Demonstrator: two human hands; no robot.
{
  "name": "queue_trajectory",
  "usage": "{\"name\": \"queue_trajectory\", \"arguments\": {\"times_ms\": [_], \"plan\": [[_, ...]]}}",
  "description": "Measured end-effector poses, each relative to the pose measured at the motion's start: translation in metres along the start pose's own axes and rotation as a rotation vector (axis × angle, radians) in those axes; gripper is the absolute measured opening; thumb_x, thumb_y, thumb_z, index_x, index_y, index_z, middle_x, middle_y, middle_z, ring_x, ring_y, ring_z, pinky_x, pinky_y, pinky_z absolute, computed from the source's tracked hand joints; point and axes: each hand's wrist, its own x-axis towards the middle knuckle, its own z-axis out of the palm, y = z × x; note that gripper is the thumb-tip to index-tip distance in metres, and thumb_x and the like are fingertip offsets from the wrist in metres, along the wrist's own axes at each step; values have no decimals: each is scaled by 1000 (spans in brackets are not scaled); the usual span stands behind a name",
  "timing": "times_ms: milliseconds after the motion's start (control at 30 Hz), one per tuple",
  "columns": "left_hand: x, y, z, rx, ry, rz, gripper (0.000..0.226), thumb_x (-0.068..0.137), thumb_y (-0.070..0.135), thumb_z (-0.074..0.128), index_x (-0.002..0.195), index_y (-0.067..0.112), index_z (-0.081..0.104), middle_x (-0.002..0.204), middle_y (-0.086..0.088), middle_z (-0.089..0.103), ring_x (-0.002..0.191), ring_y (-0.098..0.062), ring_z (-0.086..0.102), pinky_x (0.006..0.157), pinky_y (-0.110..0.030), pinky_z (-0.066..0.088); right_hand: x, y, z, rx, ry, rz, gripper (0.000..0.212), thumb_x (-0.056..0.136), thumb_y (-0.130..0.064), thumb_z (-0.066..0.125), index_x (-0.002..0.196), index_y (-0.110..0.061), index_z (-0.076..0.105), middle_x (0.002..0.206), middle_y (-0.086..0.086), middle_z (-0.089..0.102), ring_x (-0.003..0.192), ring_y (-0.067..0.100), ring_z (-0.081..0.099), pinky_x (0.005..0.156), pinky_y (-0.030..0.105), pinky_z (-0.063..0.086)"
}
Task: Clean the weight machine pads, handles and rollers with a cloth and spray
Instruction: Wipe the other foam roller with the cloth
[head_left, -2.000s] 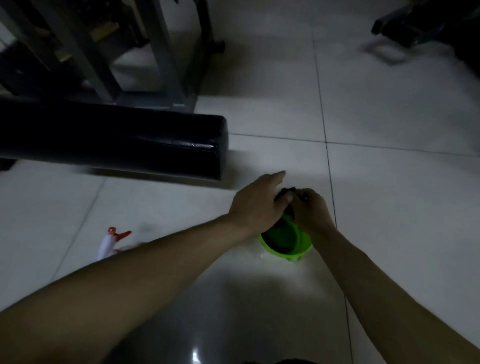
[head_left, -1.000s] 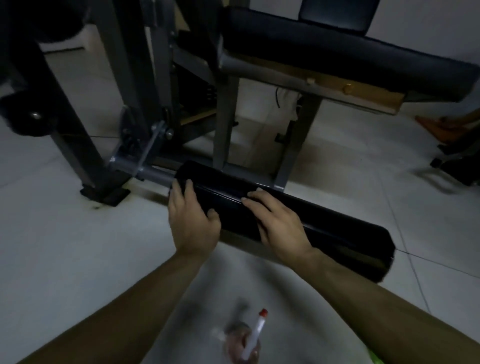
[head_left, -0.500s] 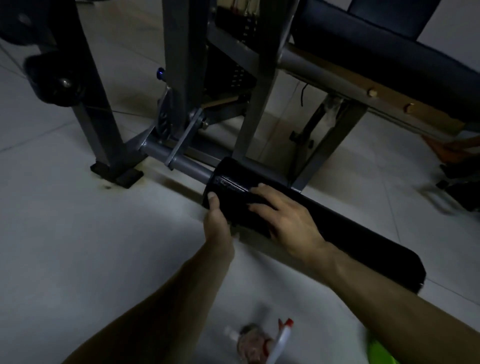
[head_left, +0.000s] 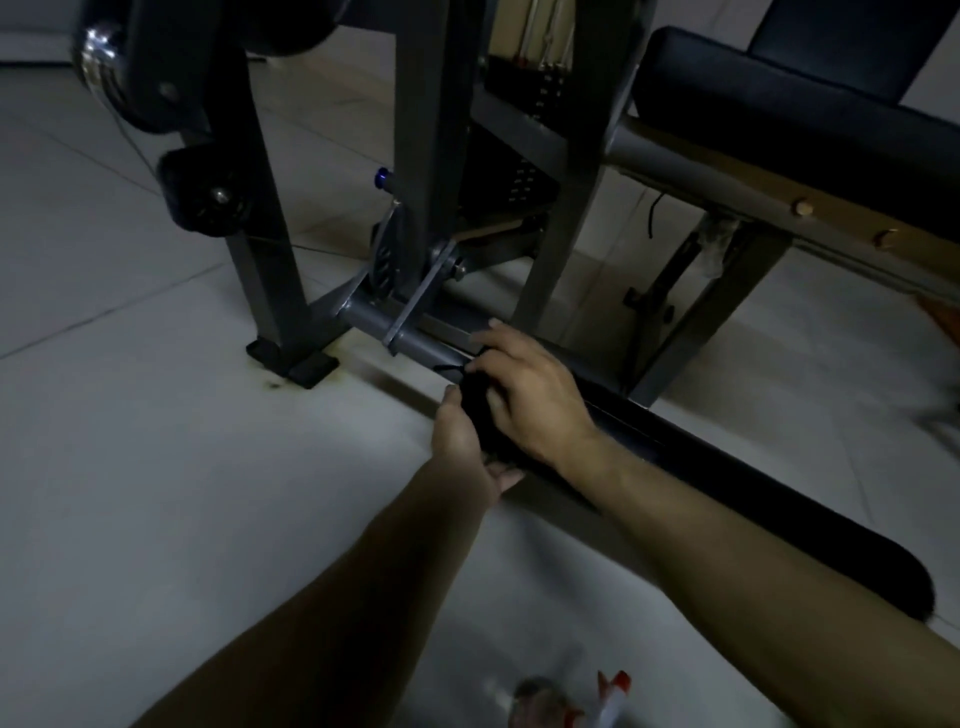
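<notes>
I see both hands meet at one end of the black padded roller, the end where it joins the grey steel axle. The right hand lies on top of this end. Its fingers are bent and close together, and they hold a dark cloth against the padding. The cloth sits between the two hands, under the right fingers and touching the left thumb. The left hand takes the roller from the near side: the thumb points up along the cloth, and the other fingers curl under the roller, so that only their tips show below it.

The cloth is nearly as dark as the roller, so I cannot tell its edges well. One thin thread stands out from it toward the axle. The roller is long and glossy, lies low over the pale tiled floor, and runs from the hands toward the lower right.

Behind it rise the grey frame uprights, with a dark bench pad at the upper right and a small black roller at the left. A spray bottle with a red trigger lies on the floor near the bottom edge, between my forearms. It is too blurred for me to read any label.
</notes>
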Motion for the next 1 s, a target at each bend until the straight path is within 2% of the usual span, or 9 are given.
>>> {"name": "queue_trajectory", "arguments": {"times_ms": [100,233,300,400,500,667,833,900,1000], "plan": [[-10,8,-1,133,107,120,57,94,54,60,133,14,58,124,-18,68,115,-38,64,101,-56,51,-15,3,-9,22,-18,55,39,85,-5,66,122,-14,66,152,7,50,149,25,36,125,39,29],[-29,21,7,425,352,683,45,96,18,65,140,19,55,134,2,61,115,-18,63,76,-20,52,-27,7,-29,228,43,215,59,83,5,63,137,-19,56,139,-2,57,129,12,52,113,26,41],[-44,29,12,488,170,860,44,95,13,66,137,24,57,121,8,64,109,-12,65,68,-11,45,-32,9,-43,459,66,406,56,87,3,66,136,-22,55,130,-5,62,117,4,59,105,19,45],[-62,28,23,614,-214,810,41,97,9,65,134,24,56,105,4,68,89,-10,67,57,-10,47,-41,15,-60,771,52,611,43,87,6,72,120,-20,63,112,-2,71,101,3,69,95,22,54],[-63,14,36,834,-274,802,9,97,15,68,106,18,67,82,1,69,71,-8,63,53,-20,47,-49,23,-75,910,98,744,39,84,7,76,113,-17,68,103,2,75,93,9,72,88,24,57],[-59,-5,51,840,-278,1021,17,92,6,74,88,23,72,85,7,72,79,-1,69,72,-17,55,-65,30,-86,1053,194,1083,15,88,-5,76,102,-8,73,92,16,78,76,26,75,71,35,61],[-47,-34,35,1352,-357,1516,19,89,6,72,104,15,80,108,6,62,102,-6,62,93,-18,51,-61,18,-98,1845,318,1246,26,100,-24,53,102,-3,67,89,15,74,71,26,72,73,36,56],[-47,-34,29,1392,-365,1477,25,90,8,67,110,16,79,114,8,60,107,-9,61,94,-25,54,-58,14,-95,1731,301,1169,20,99,-22,60,111,-7,66,98,13,74,82,25,72,75,35,57],[-46,-24,17,1312,-264,1404,30,88,12,60,109,19,80,114,10,60,109,-9,61,95,-30,54,-54,13,-82,1190,372,990,38,94,-4,70,129,-17,62,114,4,70,102,15,70,90,31,60]]}}
